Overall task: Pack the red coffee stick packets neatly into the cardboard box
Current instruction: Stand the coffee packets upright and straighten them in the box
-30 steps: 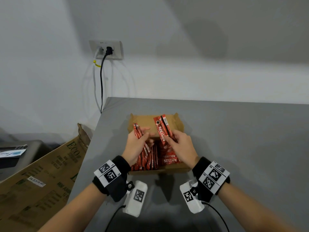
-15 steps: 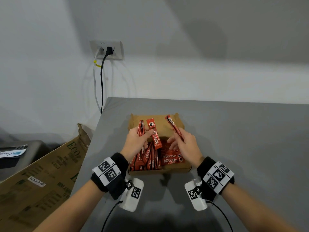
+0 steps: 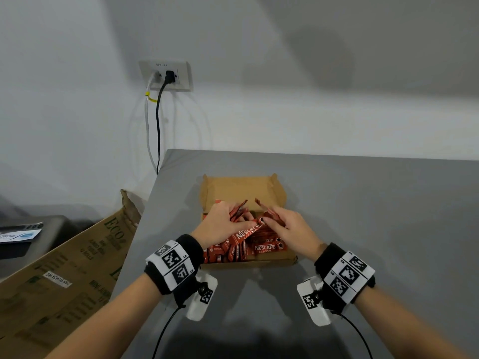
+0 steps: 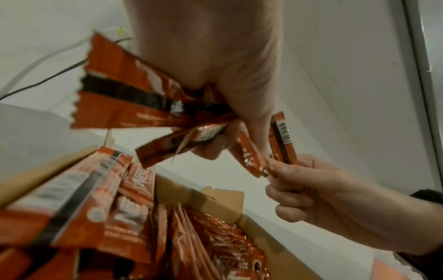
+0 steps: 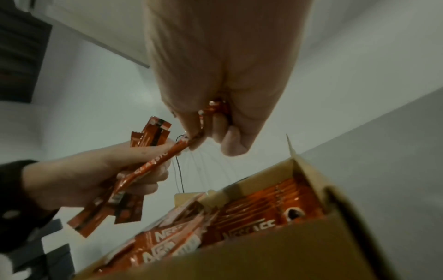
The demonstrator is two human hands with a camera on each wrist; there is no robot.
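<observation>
An open cardboard box (image 3: 241, 189) sits on the grey table, holding many red coffee stick packets (image 3: 264, 248). Both hands hover over it. My left hand (image 3: 220, 224) grips a fanned bunch of packets (image 4: 134, 102), seen again as the bunch (image 5: 115, 204) from the right wrist. My right hand (image 3: 285, 226) holds a few packets (image 4: 281, 140) in its curled fingers. One packet (image 3: 247, 233) lies slanted between the two hands; its end (image 5: 191, 140) is pinched by my right fingertips while the left hand holds its other part. More packets (image 5: 263, 214) stand packed inside the box.
The grey table (image 3: 375, 229) spreads to the right and front of the box. A large brown carton (image 3: 64, 275) leans left of the table. A wall socket (image 3: 166, 75) with cables hangs behind. Wrist-camera units (image 3: 202, 296) hang under both wrists.
Both hands have dropped lower toward the box and come together. The packets held upright earlier now tilt down, and one packet bridges the two hands.
</observation>
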